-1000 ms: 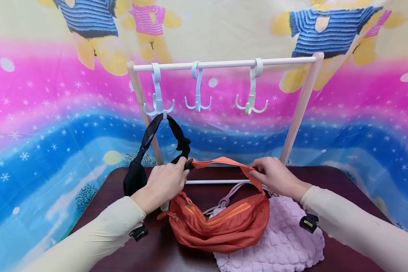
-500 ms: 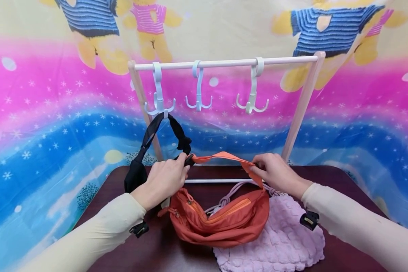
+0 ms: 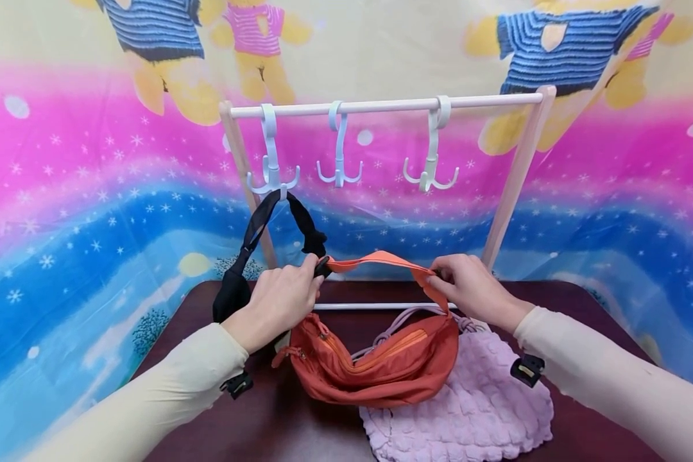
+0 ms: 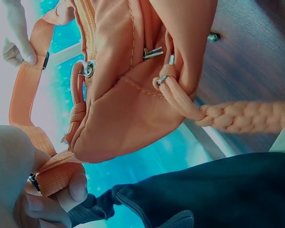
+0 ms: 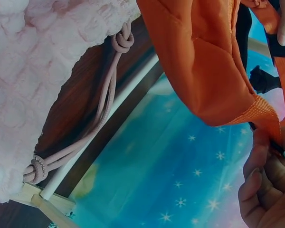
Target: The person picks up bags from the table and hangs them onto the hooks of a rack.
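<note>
An orange-red waist bag (image 3: 375, 378) hangs from its bright orange strap (image 3: 381, 258) between my two hands. My left hand (image 3: 280, 295) pinches the strap's left end by a black buckle (image 3: 322, 267). Over on the other side, my right hand (image 3: 473, 289) grips the strap near a black adjuster. In the left wrist view the bag (image 4: 128, 95) shows its zippers and a braided zipper pull (image 4: 247, 115). The right wrist view has fingers (image 5: 263, 183) curled at the strap where it joins the bag.
A black bag (image 3: 231, 292) hangs by its strap from the left hook (image 3: 271, 147) of a wooden rack. Middle (image 3: 339, 151) and right hooks (image 3: 431, 151) hang from the same rail (image 3: 387, 106). A pink puffy bag (image 3: 468, 404) lies on the dark table (image 3: 208, 410).
Both hands have risen slightly, lifting the orange-red bag a little higher over the table. The grips on the strap look the same, and the black and pink bags stay put.
</note>
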{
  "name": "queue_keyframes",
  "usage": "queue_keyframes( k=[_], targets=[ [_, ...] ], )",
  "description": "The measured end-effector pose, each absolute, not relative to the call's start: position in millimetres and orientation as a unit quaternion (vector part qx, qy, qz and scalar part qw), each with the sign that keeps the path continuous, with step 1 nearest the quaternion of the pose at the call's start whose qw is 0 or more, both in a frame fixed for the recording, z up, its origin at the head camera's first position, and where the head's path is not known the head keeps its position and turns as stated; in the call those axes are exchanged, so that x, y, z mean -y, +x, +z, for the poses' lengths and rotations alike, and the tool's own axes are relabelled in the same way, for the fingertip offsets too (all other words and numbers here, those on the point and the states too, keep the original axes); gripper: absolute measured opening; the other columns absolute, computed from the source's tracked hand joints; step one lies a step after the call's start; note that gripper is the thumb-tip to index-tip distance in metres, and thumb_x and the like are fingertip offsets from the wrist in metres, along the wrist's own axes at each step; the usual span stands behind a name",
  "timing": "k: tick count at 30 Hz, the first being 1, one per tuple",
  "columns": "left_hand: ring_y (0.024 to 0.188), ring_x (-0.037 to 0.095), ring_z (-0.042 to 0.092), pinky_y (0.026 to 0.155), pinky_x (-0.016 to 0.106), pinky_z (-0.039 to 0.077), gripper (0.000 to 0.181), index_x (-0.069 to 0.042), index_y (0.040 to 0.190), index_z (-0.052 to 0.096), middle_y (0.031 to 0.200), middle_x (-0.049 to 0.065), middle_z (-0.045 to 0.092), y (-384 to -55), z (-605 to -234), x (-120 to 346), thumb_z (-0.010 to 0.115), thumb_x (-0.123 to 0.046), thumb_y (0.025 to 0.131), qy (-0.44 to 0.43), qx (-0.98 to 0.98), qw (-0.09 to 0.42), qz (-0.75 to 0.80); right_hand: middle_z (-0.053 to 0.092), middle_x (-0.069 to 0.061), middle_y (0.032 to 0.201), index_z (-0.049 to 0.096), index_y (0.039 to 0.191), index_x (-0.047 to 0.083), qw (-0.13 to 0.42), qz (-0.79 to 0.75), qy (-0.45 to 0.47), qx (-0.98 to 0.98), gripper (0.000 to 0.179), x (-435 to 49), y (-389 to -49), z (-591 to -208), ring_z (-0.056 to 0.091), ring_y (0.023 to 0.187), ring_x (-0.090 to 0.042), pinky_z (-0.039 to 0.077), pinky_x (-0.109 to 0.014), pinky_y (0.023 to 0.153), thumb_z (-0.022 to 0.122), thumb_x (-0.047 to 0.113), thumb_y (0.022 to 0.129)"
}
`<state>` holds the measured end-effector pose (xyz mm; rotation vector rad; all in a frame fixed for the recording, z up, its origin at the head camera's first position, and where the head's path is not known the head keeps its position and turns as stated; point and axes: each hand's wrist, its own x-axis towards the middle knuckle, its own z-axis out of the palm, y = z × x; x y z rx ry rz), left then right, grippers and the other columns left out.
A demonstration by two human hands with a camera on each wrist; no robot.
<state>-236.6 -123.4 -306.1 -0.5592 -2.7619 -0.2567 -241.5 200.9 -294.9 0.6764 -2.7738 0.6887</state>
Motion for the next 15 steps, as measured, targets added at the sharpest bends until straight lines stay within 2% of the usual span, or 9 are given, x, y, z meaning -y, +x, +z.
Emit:
queue_keyframes(
  k=[15],
  targets=[
    [0.044,0.011,0.045,0.039,0.027,0.033,0.019,-0.012,0.109,0.052,0.065,-0.005,0.056,-235.6,-298.9,122.1,0.054,-0.03,0.105,-0.2,0.96,0.168,-0.097,0.062,0.0,0.067,0.074,0.102,0.006,0.107,0.238,0.221,0.94,0.01,-200.1,-241.4,-289.6,0.048,0.052,-0.012,0.038,-0.026,0.046,0.066,0.01,0.097]
  ],
)
